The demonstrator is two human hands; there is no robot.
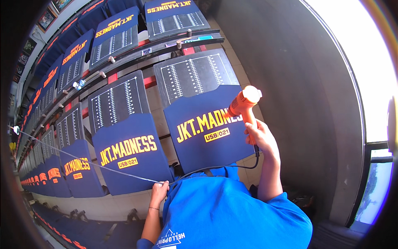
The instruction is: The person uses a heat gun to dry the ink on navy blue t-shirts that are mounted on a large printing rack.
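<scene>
My right hand point(264, 137) is wrapped round the handle of an orange heat gun point(245, 101). Its nozzle points left, over the right part of the yellow and orange print on a navy T-shirt point(203, 153). That shirt lies stretched on a dark printing board point(199, 76) with white ruler marks. Down by my waist, my left hand point(159, 191) is closed on a grey power cord point(112, 167). From there the cord runs off to the far left, and its other part passes across my front to the gun's handle. The left fingertips are partly hidden.
Beside it on the left lies another printed navy T-shirt point(128, 151) on its own board, with several more in a row beyond. A metal rail point(141, 56) with pegs separates this row from a second one behind. A dark grey wall point(290, 83) rises on the right, with a bright window point(373, 186).
</scene>
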